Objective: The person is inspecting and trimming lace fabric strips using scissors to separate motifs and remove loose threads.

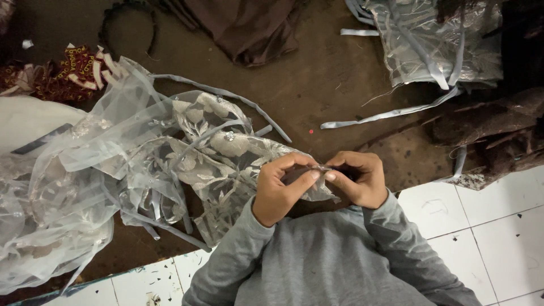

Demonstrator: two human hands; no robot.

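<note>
Near the body, above the brown floor [317, 90], both hands are pinching the edge of a sheer silver embroidered net fabric [226, 153]: left hand [280, 190] and right hand [360, 178], each grip clenched on it. Tugging apart is risking a tear in the delicate mesh.

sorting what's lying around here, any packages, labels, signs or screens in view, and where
Clear plastic bag: top right on the brown floor, crinkled, see-through, holding silvery fabric and grey strips.
Red and gold patterned scrap: top left, crumpled; whether it is a wrapper or cloth cannot be told.
No labels, signs or screens show; the hands pinch only grey embroidered fabric.
</note>
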